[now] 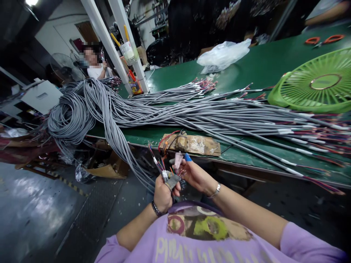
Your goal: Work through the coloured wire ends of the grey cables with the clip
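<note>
My left hand (163, 194) is closed in a fist round the ends of several grey cables (160, 168), whose stripped coloured wires fan out above it. My right hand (193, 174) is close beside it, fingers curled and pinched near the wire tips, with taped fingertips in pink and blue. What the right fingers hold is too small to name. Both hands hover in front of my chest, just below the edge of the green table (255, 65). A large bundle of long grey cables (192, 113) lies across that table and drapes off its left end.
A brown wooden jig (196, 144) sits at the table's near edge. A green fan grille (318, 84), a clear plastic bag (223, 54) and orange scissors (325, 39) lie farther back. White posts (109, 44) stand at the left. A seated person (94, 65) is beyond the cable coils.
</note>
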### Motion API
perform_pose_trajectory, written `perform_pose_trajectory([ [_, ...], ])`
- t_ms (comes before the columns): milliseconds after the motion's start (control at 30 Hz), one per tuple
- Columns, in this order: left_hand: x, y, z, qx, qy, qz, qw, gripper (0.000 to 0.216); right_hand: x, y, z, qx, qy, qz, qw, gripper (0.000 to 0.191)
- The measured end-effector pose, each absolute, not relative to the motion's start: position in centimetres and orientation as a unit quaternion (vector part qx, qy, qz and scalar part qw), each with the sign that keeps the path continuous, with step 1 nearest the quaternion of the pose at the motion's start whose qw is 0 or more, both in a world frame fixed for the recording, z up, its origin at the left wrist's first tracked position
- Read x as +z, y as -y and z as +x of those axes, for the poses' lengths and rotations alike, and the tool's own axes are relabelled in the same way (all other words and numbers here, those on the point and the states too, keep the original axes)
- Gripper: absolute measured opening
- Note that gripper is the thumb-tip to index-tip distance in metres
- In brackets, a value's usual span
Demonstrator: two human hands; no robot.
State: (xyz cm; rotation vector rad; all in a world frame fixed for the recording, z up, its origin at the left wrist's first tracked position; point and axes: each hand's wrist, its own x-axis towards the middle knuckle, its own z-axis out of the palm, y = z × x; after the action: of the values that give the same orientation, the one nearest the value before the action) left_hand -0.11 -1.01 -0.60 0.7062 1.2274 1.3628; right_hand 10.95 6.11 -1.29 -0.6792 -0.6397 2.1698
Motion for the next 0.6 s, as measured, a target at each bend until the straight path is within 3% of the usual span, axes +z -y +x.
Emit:
perform_pose_trajectory([
  [200,-1.9,2.2,-0.5,0.54,-0.536,0.342,0.551,0.036,-0.9,-3.9,13.1,0.805,0.431,-0.277,0.299,0.036],
  [467,-1.3,2.4,-1.0,0.409,-0.543,0.42,0.601,0.034,-0.1,-4.0,13.9,0.714,0.564,-0.31,0.276,0.032],
  [600,-1.7,2.4,-0.9,0.435,-0.541,0.405,0.595,0.033,-0.3,-4.1,13.8,0.702,0.557,-0.335,0.29,0.03],
])
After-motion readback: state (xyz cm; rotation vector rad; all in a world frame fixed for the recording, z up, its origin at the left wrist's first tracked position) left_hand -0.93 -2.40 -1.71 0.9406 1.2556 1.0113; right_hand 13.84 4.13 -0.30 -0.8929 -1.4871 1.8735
